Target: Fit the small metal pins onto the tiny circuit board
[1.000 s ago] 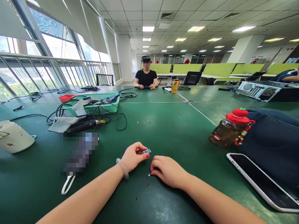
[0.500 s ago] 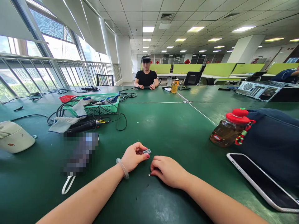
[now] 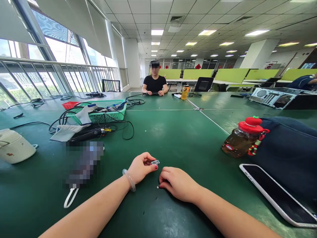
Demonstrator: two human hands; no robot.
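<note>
My left hand (image 3: 142,167), with a translucent bangle at the wrist, pinches a small silvery piece (image 3: 156,162) with a dark pattern between thumb and fingers. Its exact kind is too small to make out. Just to the right, my right hand (image 3: 177,182) is closed low over the green table (image 3: 163,140). A tiny pale-tipped piece (image 3: 158,187) pokes out from its thumb and finger; the rest of it is hidden. The two hands are close together but apart.
Left lie a blurred-out phone-like item (image 3: 85,165), a glove (image 3: 68,132), a green basket (image 3: 119,115) of cables and a beige pot (image 3: 16,147). Right are a red-lidded bottle (image 3: 241,138), a phone (image 3: 277,195) and a dark bag (image 3: 289,155). A person (image 3: 155,82) sits opposite.
The view has shifted very slightly. Both hands keep nearly the same place and grip.
</note>
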